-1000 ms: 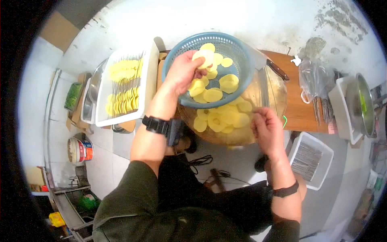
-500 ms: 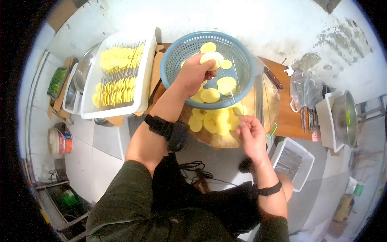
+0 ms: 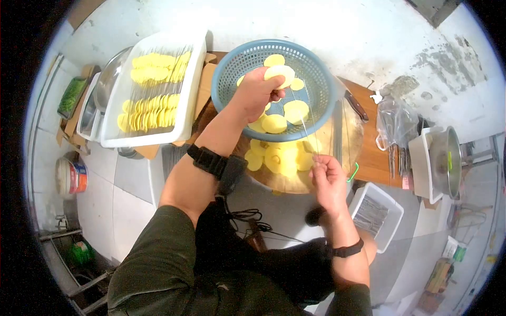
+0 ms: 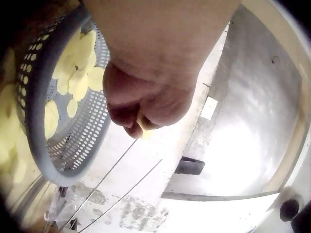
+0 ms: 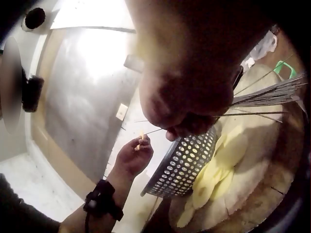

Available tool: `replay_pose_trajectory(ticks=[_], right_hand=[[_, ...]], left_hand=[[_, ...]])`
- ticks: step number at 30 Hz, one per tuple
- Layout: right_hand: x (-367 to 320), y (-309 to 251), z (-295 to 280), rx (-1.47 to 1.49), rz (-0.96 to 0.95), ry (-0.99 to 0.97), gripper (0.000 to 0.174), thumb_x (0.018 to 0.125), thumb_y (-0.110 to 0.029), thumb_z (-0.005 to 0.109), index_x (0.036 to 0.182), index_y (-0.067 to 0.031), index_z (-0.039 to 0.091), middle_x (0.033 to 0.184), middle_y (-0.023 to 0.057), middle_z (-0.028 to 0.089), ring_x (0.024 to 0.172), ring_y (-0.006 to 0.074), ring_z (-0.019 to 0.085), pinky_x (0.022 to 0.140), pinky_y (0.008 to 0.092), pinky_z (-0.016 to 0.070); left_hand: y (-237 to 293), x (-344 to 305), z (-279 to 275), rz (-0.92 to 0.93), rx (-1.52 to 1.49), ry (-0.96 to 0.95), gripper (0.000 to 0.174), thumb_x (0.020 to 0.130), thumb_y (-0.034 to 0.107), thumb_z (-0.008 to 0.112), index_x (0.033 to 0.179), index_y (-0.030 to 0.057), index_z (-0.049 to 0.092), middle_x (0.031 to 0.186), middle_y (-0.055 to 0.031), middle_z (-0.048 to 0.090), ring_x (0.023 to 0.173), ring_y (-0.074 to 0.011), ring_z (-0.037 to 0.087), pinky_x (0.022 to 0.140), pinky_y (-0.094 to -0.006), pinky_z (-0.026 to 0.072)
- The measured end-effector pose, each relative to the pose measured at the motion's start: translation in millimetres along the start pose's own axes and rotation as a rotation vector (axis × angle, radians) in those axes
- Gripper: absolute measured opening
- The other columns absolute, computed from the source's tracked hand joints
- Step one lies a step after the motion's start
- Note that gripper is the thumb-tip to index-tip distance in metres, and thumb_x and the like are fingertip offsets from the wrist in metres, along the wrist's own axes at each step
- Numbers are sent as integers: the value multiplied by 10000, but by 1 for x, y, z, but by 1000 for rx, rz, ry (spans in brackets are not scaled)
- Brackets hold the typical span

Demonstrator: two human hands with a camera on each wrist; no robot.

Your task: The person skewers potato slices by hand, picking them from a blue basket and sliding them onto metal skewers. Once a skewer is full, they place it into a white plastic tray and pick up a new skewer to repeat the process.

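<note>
Above the blue-grey plastic colander (image 3: 289, 138), my left hand (image 3: 252, 97) pinches a pale yellow potato slice (image 3: 282, 75) between thumb and fingers. My right hand (image 3: 330, 181), lower and to the right, pinches the near ends of two thin metal skewers (image 4: 99, 184). They slant up toward the left hand. In the left wrist view one skewer's tip meets the slice at the fingertips, while the other runs beside it, apart from the hand. Loose potato slices lie in the colander, and more are heaped on the round wooden board (image 3: 266, 181) in front of it.
At left, a white tray (image 3: 196, 58) holds rows of skewered slices. A knife (image 3: 356, 107) and a bundle of skewers (image 5: 272, 91) lie right of the colander. A white bin (image 3: 392, 229) of skewers stands low at right, below a metal bowl (image 3: 447, 163) and a plastic bag (image 3: 395, 124).
My right hand has moved left with the skewers, whose far ends now reach up near the slice. The left hand has shifted slightly right with its slice. The head view has turned a little.
</note>
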State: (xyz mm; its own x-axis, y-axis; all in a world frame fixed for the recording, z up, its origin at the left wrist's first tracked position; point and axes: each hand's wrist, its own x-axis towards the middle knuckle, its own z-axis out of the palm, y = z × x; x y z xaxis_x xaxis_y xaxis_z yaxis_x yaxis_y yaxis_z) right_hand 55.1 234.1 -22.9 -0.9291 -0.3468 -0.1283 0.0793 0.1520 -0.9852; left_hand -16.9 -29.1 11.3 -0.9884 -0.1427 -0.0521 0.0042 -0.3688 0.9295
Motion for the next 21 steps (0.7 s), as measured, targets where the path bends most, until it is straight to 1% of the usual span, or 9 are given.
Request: replay_pose_trajectory(ticks=[7, 9, 14, 16, 19, 21], right_hand=[[0, 2, -4, -16, 31, -12, 145, 951, -92, 544, 1048, 6, 589, 748, -10, 581, 669, 49, 516, 609, 204, 431], [0, 3, -2, -10, -24, -3, 137, 947, -85, 550, 1042, 5, 590, 751, -5, 583, 672, 55, 530, 610, 210, 440], [0, 3, -2, -42, -43, 7, 132, 942, -74, 556, 1037, 9, 593, 762, -2, 591, 681, 60, 543, 618, 215, 449], [-1, 3, 0, -50, -46, 9, 131, 942, -73, 556, 1036, 10, 593, 767, -2, 594, 687, 61, 547, 621, 215, 451], [-2, 2, 4, -32, -34, 25, 125, 944, -74, 554, 1028, 11, 593, 764, -8, 587, 684, 58, 541, 616, 207, 443], [-2, 2, 6, 57, -44, 28, 118, 947, -77, 553, 1019, 8, 592, 758, -11, 579, 676, 53, 528, 609, 199, 433]], left_hand=[[3, 0, 5, -14, 12, 41, 197, 901, 130, 569, 1053, 6, 585, 886, -43, 607, 667, -66, 507, 593, -181, 448], [2, 0, 4, -4, 2, 37, 195, 899, 126, 566, 1049, 4, 585, 882, -45, 608, 663, -66, 506, 585, -179, 440], [-2, 3, 3, 23, -11, 18, 186, 894, 115, 564, 1038, -2, 583, 870, -50, 611, 645, -66, 503, 560, -175, 421], [-1, 2, 5, 9, -23, 46, 181, 887, 95, 569, 1035, -9, 581, 865, -53, 615, 626, -68, 504, 546, -180, 428], [-3, 2, 4, 3, -74, 28, 184, 877, 79, 581, 1039, -9, 580, 862, -55, 618, 615, -68, 505, 535, -186, 436], [-4, 2, 4, 2, -88, 22, 189, 875, 78, 584, 1043, -10, 579, 858, -57, 618, 618, -72, 510, 535, -187, 440]])
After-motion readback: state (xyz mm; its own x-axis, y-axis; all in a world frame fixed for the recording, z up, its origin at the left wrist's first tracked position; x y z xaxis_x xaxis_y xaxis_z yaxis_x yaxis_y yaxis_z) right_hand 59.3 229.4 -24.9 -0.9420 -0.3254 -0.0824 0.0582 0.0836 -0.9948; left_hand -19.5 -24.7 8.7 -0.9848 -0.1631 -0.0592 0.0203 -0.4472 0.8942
